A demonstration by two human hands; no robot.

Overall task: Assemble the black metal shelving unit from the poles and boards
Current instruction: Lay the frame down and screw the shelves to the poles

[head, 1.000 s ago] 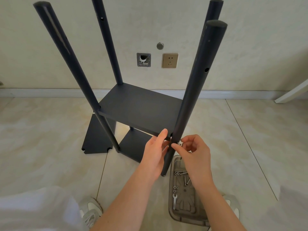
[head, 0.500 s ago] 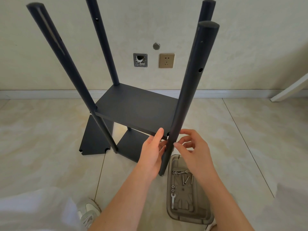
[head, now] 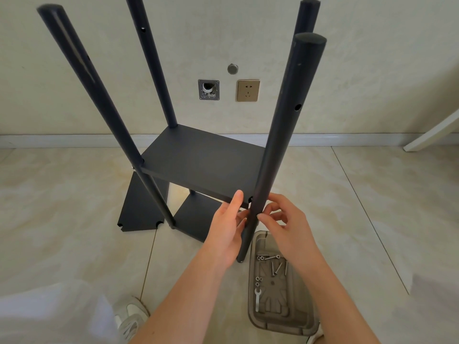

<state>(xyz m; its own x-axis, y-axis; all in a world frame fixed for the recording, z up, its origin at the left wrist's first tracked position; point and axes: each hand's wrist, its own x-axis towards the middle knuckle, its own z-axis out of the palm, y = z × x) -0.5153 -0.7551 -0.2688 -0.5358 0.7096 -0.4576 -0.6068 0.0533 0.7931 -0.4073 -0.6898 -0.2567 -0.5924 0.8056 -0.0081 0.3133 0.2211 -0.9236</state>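
A person's left hand (head: pixel 227 229) and right hand (head: pixel 288 227) meet at the front-right corner of a half-built black metal shelving unit (head: pixel 211 175), which stands on a beige tiled floor (head: pixel 62 207) near a cream wall.

The unit has 4 round black poles and 2 flat black boards fitted between them. The upper rectangular board (head: pixel 193 150) sits partway up and the lower board (head: pixel 196 217) sits near the floor.

The left hand's fingers (head: pixel 237 202) are straight and close together. One lies against the upper board's front edge, just beside the near right-hand black pole (head: pixel 283 135). The right hand's fingers are curled and spread apart, and the thumb tip touches that pole from the other side. Whether the hand pinches anything there cannot be told.

A 3rd, loose black board (head: pixel 139 207) lies flat on the tiles, left of the unit.

A translucent grey plastic tray (head: pixel 285 330) rests on the floor by the foot of the near pole, under the right forearm. It holds silver screws (head: pixel 273 265) and a small silver wrench (head: pixel 257 300).

A gold wall socket (head: pixel 248 90) shows on the wall between the rear poles, and a white shoe (head: pixel 131 316) shows at the bottom.
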